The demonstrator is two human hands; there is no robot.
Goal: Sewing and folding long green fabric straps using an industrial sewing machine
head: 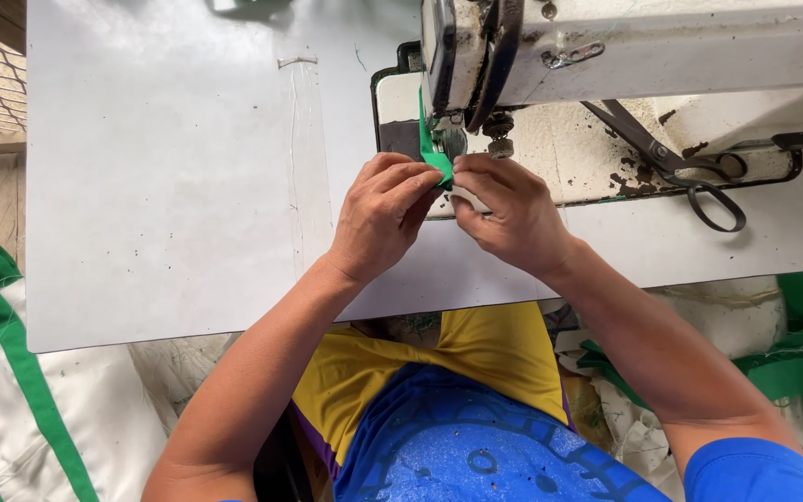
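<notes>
Green cloth (435, 158) | pinched between fingertips of left hand (383, 216) and right hand (513, 212) | sewing machine (625, 46) just above fingers

My one camera sits on my head, looking steeply down and forward over my arms, close above my left hand (381, 217) and right hand (511, 212), with the white table (160, 186) beyond.

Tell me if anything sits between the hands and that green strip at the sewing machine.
Nothing visible does. The left hand and right hand both pinch the green strip directly, just below the sewing machine head.
</notes>
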